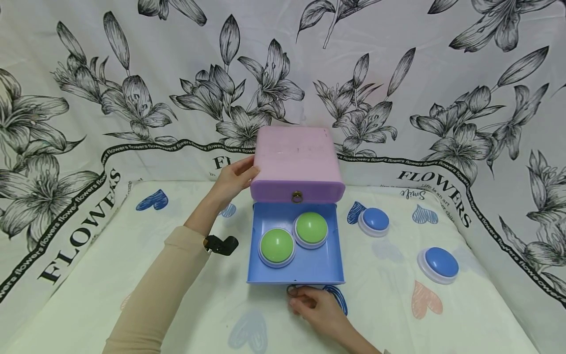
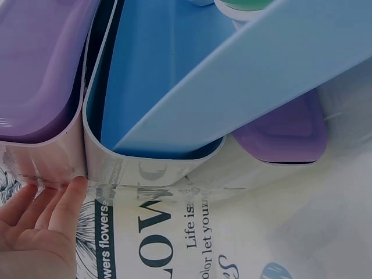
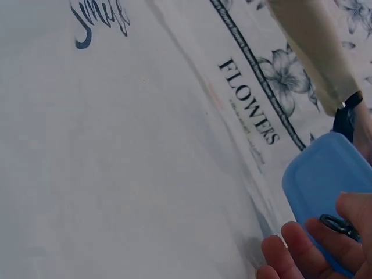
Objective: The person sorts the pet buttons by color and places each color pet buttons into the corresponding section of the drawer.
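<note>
A small pink chest of drawers (image 1: 298,155) has a purple upper drawer front (image 1: 271,191) with a ring pull. Its blue drawer (image 1: 320,268) is pulled out toward me, with two green dome buttons with white bases inside, one at the left (image 1: 277,245) and one further back at the right (image 1: 311,227). My left hand (image 1: 234,178) rests on the chest's left side, and the left wrist view shows its fingertips (image 2: 74,189) against the pink wall. At the blue drawer's front, my right hand (image 1: 320,309) pinches the dark ring pull (image 3: 337,225) between thumb and fingers.
Two blue dome buttons with white bases lie right of the chest, one nearer it (image 1: 376,219) and one further right (image 1: 443,262). A white cloth with printed hearts (image 1: 199,314) covers the surface. Behind the chest rises a flower-printed cloth (image 1: 376,29).
</note>
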The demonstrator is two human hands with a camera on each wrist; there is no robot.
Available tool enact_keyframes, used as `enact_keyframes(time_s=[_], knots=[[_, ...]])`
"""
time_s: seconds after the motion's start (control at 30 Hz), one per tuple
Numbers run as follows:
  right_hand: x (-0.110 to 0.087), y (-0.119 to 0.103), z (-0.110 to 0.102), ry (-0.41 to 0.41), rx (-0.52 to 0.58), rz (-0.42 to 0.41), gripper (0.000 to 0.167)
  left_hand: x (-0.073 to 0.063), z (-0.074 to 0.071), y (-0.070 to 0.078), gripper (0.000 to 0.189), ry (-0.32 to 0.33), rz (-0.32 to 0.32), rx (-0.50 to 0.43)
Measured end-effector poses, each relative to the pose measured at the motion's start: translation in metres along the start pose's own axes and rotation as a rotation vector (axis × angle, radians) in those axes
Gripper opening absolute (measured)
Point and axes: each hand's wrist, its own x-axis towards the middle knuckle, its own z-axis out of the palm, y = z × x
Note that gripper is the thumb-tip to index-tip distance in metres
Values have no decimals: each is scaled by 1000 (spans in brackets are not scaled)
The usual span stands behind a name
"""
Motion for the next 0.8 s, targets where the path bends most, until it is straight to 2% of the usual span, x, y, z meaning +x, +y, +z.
enact_keyframes(time_s=[0.27,0.4,0.53,0.67,0.8], knots=[[4,-4,6,28,117,80,35,1,0,0,58,2,1,1],[5,-5,9,81,109,117,31,0,0,1,58,-2,-10,-4],[5,-5,9,122,102,131,28,-6,1,10,58,-16,-22,-6],[5,-6,9,121,113,130,29,-12,2,18,58,-19,-27,-5],[5,-8,9,113,136,124,29,-8,1,13,58,-14,-23,-4]])
